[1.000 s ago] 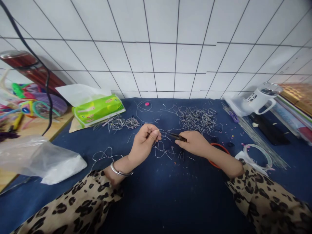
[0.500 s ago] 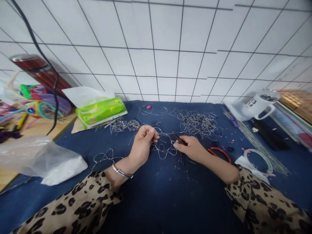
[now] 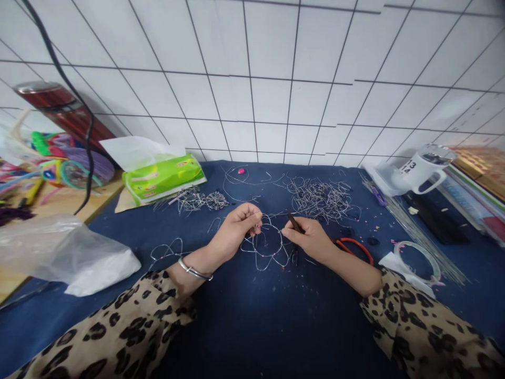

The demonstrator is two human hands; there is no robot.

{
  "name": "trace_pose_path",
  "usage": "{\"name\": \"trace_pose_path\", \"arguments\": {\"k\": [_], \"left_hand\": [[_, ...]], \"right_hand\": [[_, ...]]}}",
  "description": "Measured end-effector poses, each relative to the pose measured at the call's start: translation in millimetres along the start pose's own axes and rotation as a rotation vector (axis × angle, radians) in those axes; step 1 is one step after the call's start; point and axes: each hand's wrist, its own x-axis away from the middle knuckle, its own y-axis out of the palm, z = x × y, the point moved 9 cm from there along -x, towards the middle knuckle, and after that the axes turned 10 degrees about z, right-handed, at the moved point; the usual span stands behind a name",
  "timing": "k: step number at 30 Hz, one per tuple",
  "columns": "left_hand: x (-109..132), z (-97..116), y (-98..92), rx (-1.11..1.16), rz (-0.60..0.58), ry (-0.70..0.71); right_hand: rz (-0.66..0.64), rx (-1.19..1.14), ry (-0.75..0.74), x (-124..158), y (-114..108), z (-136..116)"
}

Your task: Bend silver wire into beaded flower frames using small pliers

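A ring of thin silvery wire (image 3: 263,256) with wire loops round its outside and small pink beads hangs between my hands. My left hand (image 3: 235,229) is closed, thumb and fingertips pinching the ring's upper left. Closed too, my right hand (image 3: 310,238) holds a slim dark tool (image 3: 293,221) whose kind I cannot make out. Its fingertips are at the ring's right side; whether they touch the wire is unclear. On the blue cloth to the left lies another looped wire piece (image 3: 168,249).
Behind my hands are a tangled wire pile (image 3: 321,199), beaded wire pieces (image 3: 201,200) and a green tissue pack (image 3: 163,178). At right are a white mug (image 3: 420,169), straight wires (image 3: 426,247), a clear coil (image 3: 418,260) and an orange-red handle (image 3: 356,247). A plastic bag (image 3: 98,263) lies left.
My left hand has shifted slightly right, closer to my right hand. The wire ring has turned and now shows more fully below the fingers. The dark tool is tilted more upright.
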Motion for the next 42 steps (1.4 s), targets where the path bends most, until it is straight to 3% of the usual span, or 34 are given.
{"name": "trace_pose_path", "arguments": {"k": [13, 20, 34, 42], "left_hand": [[10.5, 13.3, 20.1, -0.115, -0.214, 0.075], [18.8, 3.2, 29.9, -0.172, -0.293, 0.038], [21.5, -5.5, 30.2, -0.217, -0.253, 0.001], [22.9, -5.2, 35.0, -0.053, -0.282, -0.078]], "right_hand": [[-0.074, 0.063, -0.077, 4.8, 10.6, -6.1], [-0.077, 0.096, -0.155, 5.6, 14.7, -11.4], [-0.087, 0.067, -0.075, 5.7, 17.8, -4.2], [-0.069, -0.023, -0.042, 3.2, 13.2, -3.8]]}}
